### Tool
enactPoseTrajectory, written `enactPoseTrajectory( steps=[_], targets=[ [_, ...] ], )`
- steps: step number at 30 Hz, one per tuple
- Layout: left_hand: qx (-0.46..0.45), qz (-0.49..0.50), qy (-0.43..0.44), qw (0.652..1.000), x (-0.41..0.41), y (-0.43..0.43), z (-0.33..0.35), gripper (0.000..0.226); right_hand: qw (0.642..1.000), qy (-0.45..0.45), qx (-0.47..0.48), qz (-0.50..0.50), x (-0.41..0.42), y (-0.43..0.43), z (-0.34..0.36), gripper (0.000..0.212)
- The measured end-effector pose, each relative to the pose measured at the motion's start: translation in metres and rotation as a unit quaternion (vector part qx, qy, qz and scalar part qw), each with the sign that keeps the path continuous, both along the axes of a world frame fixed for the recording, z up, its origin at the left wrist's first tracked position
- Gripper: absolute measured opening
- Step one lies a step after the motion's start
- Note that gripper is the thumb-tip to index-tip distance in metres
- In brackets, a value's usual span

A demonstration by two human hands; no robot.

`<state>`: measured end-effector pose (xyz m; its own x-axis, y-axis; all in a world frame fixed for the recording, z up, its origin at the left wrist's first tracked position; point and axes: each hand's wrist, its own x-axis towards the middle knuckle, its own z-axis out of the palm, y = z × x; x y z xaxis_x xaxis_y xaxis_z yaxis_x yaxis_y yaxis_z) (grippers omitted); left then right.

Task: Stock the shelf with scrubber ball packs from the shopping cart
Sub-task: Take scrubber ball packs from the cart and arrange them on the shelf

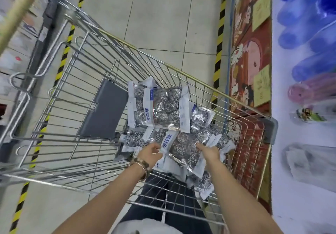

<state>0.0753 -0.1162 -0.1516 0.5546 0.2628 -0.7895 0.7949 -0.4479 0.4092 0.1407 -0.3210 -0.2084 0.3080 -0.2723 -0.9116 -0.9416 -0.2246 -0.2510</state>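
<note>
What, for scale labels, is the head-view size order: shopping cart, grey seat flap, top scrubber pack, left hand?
1. shopping cart
2. grey seat flap and top scrubber pack, about alike, unranked
3. left hand, holding a lower pack

Clear scrubber ball packs (164, 110), white-and-blue labels, steel coils inside, heaped in wire shopping cart (72, 81). Nearest pack (181, 148) lying flat atop heap.

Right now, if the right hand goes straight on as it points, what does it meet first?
The scrubber ball pack just ahead of the right hand; its fingertips may be touching the pack, but depth is unclear.
</note>
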Motion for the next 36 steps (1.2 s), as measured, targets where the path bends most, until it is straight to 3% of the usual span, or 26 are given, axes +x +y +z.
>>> enactPoseTrajectory(
  steps=[4, 8, 15, 18, 22, 24, 27, 30, 34, 36],
  targets=[
    [-0.016, 0.020, 0.015, 1.000, -0.010, -0.002, 0.004, 0.037, 0.998, -0.031, 0.011, -0.049, -0.008, 0.003, 0.017, 0.070],
    [-0.030, -0.046, 0.027, 0.998, -0.020, -0.004, 0.018, 0.041, 0.992, -0.037, 0.031, -0.117, -0.025, -0.005, 0.038, 0.071],
    [-0.072, -0.020, 0.015, 0.997, -0.028, -0.017, 0.040, 0.032, 0.969, -0.077, 0.082, -0.220, -0.053, -0.044, 0.081, 0.041],
    [-0.103, -0.045, 0.020, 0.993, -0.029, -0.022, 0.045, 0.041, 0.962, -0.094, 0.080, -0.242, -0.071, -0.071, 0.099, 0.051],
    [-0.163, -0.122, 0.018, 0.979, -0.025, -0.030, 0.060, 0.042, 0.922, -0.149, 0.165, -0.316, -0.094, -0.110, 0.134, 0.075],
    [-0.192, -0.124, 0.024, 0.973, -0.021, -0.034, 0.066, 0.044, 0.912, -0.143, 0.222, -0.314, -0.099, -0.114, 0.162, 0.061],
    [-0.289, -0.032, 0.050, 0.956, -0.016, -0.039, 0.072, 0.072, 0.883, -0.118, 0.342, -0.299, -0.092, -0.103, 0.190, 0.048],
    [-0.423, 0.172, 0.030, 0.889, -0.009, -0.045, 0.076, 0.077, 0.908, -0.159, 0.268, -0.281, -0.077, -0.074, 0.184, 0.021],
    [-0.476, 0.414, -0.051, 0.775, 0.003, -0.041, 0.088, 0.054, 0.906, -0.147, 0.289, -0.272, -0.060, -0.023, 0.169, 0.048],
    [-0.460, 0.490, -0.071, 0.737, 0.008, -0.031, 0.094, 0.037, 0.909, -0.153, 0.296, -0.251, -0.055, 0.003, 0.168, 0.041]
  ],
)
